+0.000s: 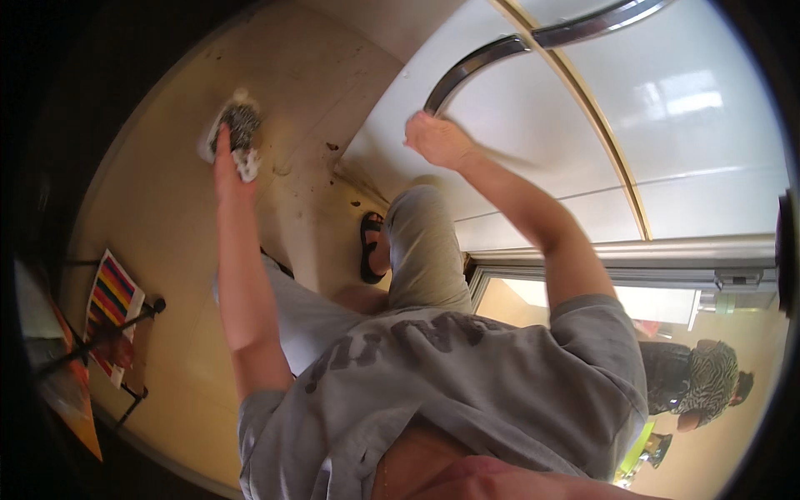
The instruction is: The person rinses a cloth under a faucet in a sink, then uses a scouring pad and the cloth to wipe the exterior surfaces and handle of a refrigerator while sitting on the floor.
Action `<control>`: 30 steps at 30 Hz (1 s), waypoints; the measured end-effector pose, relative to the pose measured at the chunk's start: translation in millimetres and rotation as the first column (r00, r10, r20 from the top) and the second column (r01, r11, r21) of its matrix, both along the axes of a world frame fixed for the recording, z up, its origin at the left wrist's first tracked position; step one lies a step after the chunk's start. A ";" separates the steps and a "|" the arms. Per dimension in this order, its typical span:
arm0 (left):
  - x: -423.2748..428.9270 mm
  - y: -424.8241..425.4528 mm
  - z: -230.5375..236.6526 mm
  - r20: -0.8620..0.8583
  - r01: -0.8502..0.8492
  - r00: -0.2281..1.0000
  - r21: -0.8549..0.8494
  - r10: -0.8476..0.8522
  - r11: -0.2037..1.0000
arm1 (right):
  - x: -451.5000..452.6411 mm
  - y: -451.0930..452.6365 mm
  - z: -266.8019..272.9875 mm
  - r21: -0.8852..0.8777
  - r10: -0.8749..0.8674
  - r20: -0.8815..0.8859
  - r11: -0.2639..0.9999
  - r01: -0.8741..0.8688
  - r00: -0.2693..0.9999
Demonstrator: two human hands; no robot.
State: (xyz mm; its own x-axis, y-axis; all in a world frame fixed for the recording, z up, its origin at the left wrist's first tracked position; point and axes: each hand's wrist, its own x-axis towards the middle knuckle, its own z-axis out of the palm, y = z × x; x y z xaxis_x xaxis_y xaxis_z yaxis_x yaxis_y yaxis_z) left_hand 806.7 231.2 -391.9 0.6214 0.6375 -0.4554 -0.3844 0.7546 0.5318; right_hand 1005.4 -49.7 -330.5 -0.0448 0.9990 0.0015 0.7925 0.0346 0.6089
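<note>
My left hand holds a dark, mesh-like scouring pad over the beige surface at the upper left. White crumpled material shows by my palm, and a pale blurred patch surrounds the pad. Whether the pad touches the surface I cannot tell. Farther right, my right hand is closed around the lower end of a dark, shiny curved handle. That handle is fixed to a glossy white door panel. A gold-coloured strip runs down the panel beside it.
Dark specks dot the beige floor near my black sandal. On the left, a striped printed sheet lies against a black metal rack. Beyond an aluminium frame, another person appears in a patterned top.
</note>
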 end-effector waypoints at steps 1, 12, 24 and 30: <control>-7.0 3.1 -5.1 -0.002 0.035 0.999 0.019 -0.035 0.999 | 4.8 -14.2 -11.1 -0.070 -0.005 -0.150 0.998 -0.006 0.989; 3.2 -9.4 -22.0 -0.053 0.123 0.991 0.072 -0.119 0.990 | -39.9 -121.4 183.9 0.884 -0.335 0.148 0.466 0.027 0.930; 49.6 0.9 -115.9 -0.158 0.252 0.959 0.098 -0.235 0.963 | -14.3 -141.5 165.4 0.741 -0.513 0.225 0.642 0.196 0.828; 51.4 -12.0 -93.0 -0.131 0.312 0.946 0.115 -0.297 0.943 | -22.8 -264.3 214.1 0.952 -0.722 -0.026 0.193 0.237 0.691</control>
